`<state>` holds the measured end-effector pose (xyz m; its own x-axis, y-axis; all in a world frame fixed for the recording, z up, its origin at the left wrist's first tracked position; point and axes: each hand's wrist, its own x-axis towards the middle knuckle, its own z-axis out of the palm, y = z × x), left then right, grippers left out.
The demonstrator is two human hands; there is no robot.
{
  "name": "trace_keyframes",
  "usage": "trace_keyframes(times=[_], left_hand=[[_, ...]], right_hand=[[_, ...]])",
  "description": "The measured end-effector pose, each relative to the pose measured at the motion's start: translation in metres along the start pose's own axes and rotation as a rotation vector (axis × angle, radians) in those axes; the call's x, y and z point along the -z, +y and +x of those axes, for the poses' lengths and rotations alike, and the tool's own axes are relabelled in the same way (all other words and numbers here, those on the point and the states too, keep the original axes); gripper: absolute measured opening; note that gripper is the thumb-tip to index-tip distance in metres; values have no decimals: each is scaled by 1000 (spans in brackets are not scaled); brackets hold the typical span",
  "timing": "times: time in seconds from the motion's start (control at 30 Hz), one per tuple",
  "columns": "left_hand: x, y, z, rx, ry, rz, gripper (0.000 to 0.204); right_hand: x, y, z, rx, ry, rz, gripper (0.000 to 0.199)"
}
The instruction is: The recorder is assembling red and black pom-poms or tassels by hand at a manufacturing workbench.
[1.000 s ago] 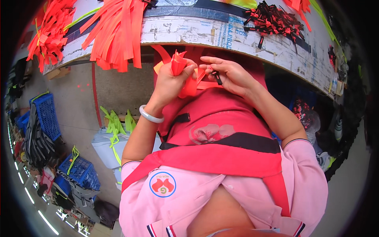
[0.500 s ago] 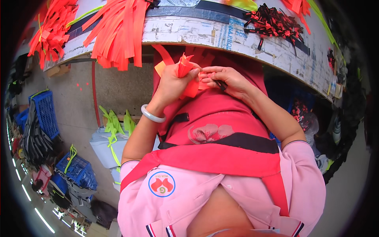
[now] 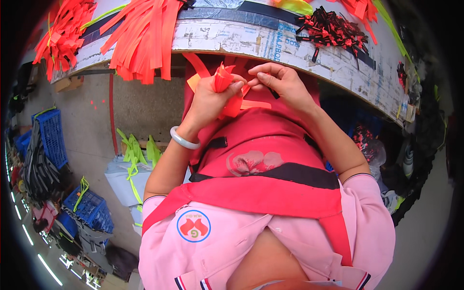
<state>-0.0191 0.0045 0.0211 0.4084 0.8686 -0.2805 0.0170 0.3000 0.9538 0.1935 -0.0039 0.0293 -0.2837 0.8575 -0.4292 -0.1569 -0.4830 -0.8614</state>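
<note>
My left hand (image 3: 209, 102) is closed around a bundle of bright orange fabric strips (image 3: 223, 79). Their folded ends stick up above the fist and other parts hang below it, over my red apron (image 3: 270, 140). Just to the right, my right hand (image 3: 286, 87) has its thumb and forefinger near the left fingertips, with a small gap between the hands. A small dark strip (image 3: 274, 94) pokes out from under its curled fingers. What the right fingertips pinch, if anything, is too small to tell.
Ahead is a worn white worktable (image 3: 208, 38) with a curved-looking front edge. Long orange strips (image 3: 145, 43) drape over it at left; a pile of small black-and-red pieces (image 3: 333, 31) lies at right. Blue crates (image 3: 89, 208) and yellow-green straps (image 3: 133, 150) are on the left.
My right hand has drawn slightly up and away from the left, opening a gap between them. The left hand keeps its hold on the orange strips.
</note>
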Motion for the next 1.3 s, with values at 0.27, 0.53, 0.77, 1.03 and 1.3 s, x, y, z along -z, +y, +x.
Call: trace_keyframes(times=[0.27,0.53,0.77,1.03,1.3], left_hand=[[-1,-3,-1,1,-6,-36,16],[-3,-5,-2,-57,-32,-18,18],[0,-6,-2,-58,-17,44,12],[-1,-10,-1,-76,8,97,9],[1,-9,-1,-88,27,-41,11]], right_hand=[[-13,1,-6,137,29,-61,15],[-17,-5,-7,131,-34,-125,15],[-22,-5,-7,168,7,-161,13],[-18,-3,2,525,-13,-607,11],[-35,13,-1,252,107,-87,14]])
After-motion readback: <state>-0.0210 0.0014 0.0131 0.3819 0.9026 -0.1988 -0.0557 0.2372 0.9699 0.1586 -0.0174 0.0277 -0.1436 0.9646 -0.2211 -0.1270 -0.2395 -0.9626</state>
